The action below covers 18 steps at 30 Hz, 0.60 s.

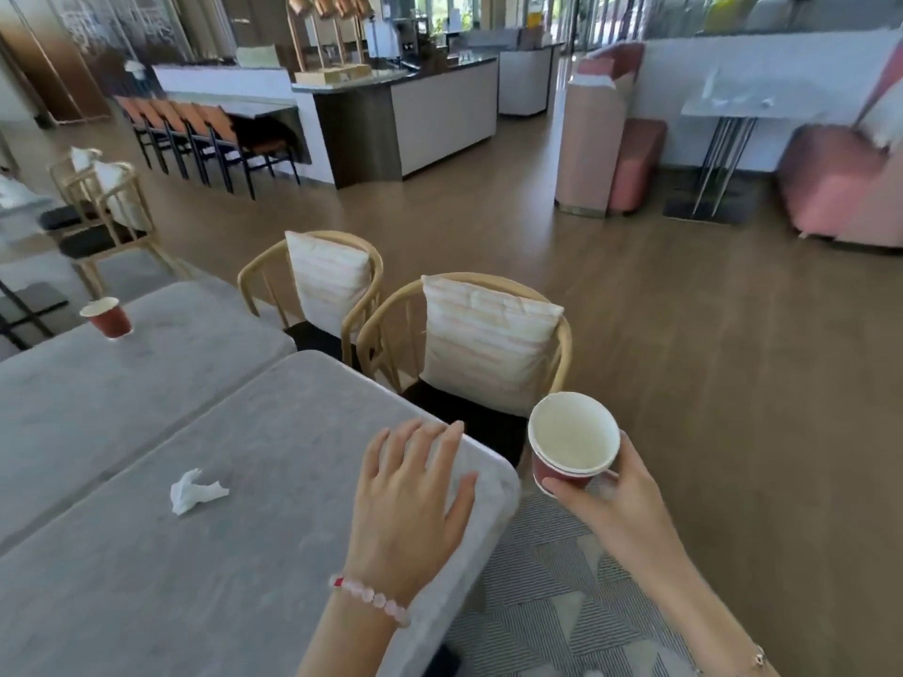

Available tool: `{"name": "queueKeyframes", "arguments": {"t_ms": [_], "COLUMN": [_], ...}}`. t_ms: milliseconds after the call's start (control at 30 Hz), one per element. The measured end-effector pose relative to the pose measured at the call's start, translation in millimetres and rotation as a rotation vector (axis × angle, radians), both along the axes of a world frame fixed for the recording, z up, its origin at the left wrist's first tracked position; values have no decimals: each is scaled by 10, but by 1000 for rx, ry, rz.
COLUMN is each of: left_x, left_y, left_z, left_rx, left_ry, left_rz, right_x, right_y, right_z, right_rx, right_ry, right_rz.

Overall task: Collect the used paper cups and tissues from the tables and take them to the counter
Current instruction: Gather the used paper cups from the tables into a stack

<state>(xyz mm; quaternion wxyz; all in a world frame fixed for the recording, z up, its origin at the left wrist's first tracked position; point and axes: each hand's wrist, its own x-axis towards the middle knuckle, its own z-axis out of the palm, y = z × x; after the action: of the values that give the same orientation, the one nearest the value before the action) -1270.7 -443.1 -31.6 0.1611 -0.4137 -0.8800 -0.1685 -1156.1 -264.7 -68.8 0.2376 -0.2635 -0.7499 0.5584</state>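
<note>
My right hand (613,500) grips red paper cups (571,442), nested one in another, white and empty inside, held off the table's right corner. My left hand (415,486) hovers flat over the near grey table (220,579) with fingers spread and nothing in it. A crumpled white tissue (194,491) lies on that table, to the left of my left hand. Another red paper cup (107,317) stands upright on the far grey table (122,393) at the left. The counter (391,124) is across the room, beyond the wooden floor.
Two wooden chairs with striped cushions (483,344) stand against the tables' far side. More chairs (97,212) are at the left, bar stools (205,134) by the counter. Pink seats (840,188) and a small table (733,109) are at the right. Open floor leads toward the counter.
</note>
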Motion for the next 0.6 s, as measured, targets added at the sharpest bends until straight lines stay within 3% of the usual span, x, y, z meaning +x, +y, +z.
{"name": "queueKeyframes", "arguments": {"t_ms": [267,600], "left_x": [81,111], "left_y": [1563,3332], "left_z": [9,131], "left_rx": [53,60], "left_ry": [56,36], "left_rz": [-205,-277], "right_x": [370,649], "right_y": [1308,2967], "right_z": [-59,70], "right_rx": [-1,51], "right_ry": [13,28], "right_rz": [-173,-284]}}
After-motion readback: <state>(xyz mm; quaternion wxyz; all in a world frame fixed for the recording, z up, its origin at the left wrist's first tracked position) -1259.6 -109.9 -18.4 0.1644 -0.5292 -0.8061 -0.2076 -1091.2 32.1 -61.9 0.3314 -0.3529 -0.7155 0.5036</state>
